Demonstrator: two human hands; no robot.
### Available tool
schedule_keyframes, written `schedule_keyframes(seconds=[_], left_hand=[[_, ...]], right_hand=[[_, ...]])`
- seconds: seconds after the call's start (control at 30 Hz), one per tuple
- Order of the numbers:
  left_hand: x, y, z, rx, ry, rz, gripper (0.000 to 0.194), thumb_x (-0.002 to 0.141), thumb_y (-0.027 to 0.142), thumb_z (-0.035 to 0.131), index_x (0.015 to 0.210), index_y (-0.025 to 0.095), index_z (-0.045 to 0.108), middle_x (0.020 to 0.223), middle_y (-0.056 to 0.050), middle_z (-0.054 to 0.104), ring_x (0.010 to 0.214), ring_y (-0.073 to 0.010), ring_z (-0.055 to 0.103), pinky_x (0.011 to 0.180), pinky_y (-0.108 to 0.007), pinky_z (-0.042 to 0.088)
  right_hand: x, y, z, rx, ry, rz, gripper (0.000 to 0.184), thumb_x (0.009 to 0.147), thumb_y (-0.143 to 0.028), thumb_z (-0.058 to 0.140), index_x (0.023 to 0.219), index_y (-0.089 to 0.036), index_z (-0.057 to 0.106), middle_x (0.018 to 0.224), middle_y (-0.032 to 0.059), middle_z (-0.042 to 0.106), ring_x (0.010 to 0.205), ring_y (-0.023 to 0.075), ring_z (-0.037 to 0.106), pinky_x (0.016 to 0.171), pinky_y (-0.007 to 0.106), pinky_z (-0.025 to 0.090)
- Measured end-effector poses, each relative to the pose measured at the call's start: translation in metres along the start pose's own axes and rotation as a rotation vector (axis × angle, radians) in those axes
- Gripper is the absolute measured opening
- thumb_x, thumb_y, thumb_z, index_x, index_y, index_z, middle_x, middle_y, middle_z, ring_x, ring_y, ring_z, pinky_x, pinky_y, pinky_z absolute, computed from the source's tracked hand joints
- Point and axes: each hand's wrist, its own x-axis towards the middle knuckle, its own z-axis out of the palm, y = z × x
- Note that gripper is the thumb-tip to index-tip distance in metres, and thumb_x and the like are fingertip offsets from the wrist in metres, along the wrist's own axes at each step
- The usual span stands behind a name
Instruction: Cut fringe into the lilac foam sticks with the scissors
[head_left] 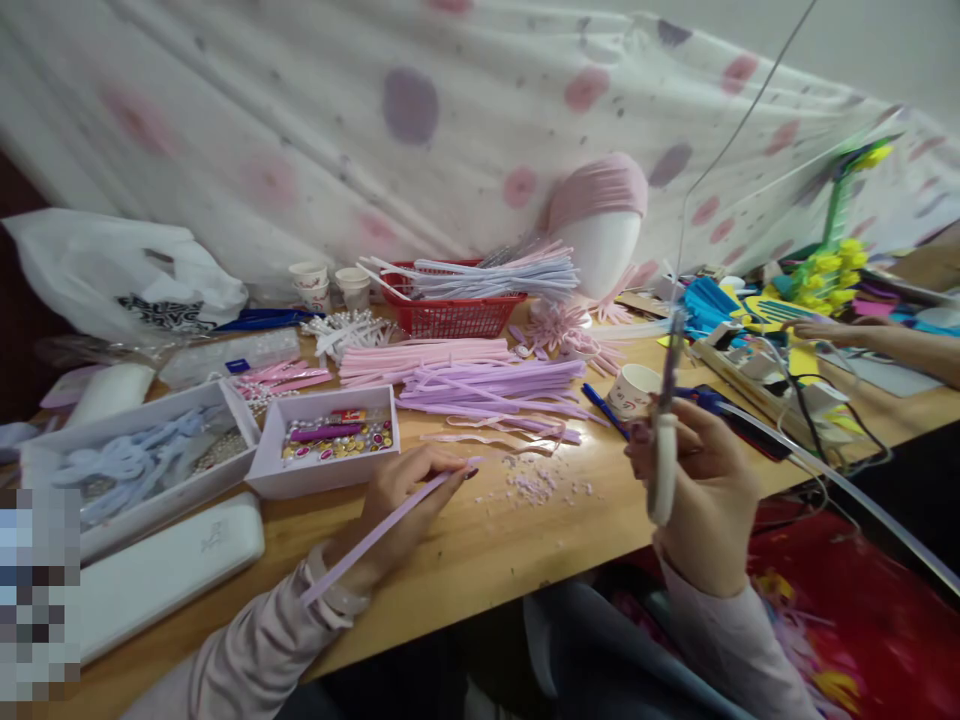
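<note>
While the left hand (405,505) pinches a lilac stem (379,540) close to one end, the tip pokes just past the thumb and fingers, and the rest slants back across the wrist to the sleeve (262,635). That grip is closed firmly on the stem, over the counter (450,575), with a scatter of clippings (534,485) just beyond the tip and the small box (324,482) just beside the knuckles. The right hand (709,490) has its grip wrapped round the handles of the scissors (663,470), well apart from the stem.

From where I stand, the left forearm comes in from the lower left, low over the wood, back of the hand turned up. The right hand is raised near the front edge, its forearm rising from below, the blades pointing up beside the cup (634,388).

Those blades are blurred and nearly edge-on, so I can't tell whether they are apart. Some right fingers hide behind the handles. A blocky patch covers part of the white case (172,570), and another person's arm (919,350) is cut off at far right.
</note>
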Motion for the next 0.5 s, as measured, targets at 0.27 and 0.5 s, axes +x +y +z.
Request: schedule_keyframes(seconds=[0.27,0.5], left_hand=[[0.006,0.003,0.0,-0.29,-0.112,-0.366,0.022,0.076,0.038,0.074,0.072,0.017,0.069,0.058,-0.003,0.07,0.052,-0.0158,0.066,0.053,-0.026,0.055],[0.007,0.001,0.0,-0.36,-0.152,-0.488,0.019,0.071,0.034,0.077,0.071,0.016,0.07,0.059,-0.003,0.07,0.053,-0.0137,0.065,0.053,-0.023,0.053]], right_hand=[[-0.022,0.003,0.028,0.16,-0.332,0.21,0.04,0.073,-0.033,0.08,0.109,-0.024,0.065,0.092,0.0043,0.074,0.082,0.021,0.071,0.076,0.034,0.061],[-0.023,0.003,0.033,0.239,-0.202,0.197,0.034,0.073,-0.03,0.081,0.103,-0.025,0.065,0.087,0.0016,0.075,0.08,0.0174,0.072,0.074,0.029,0.061]])
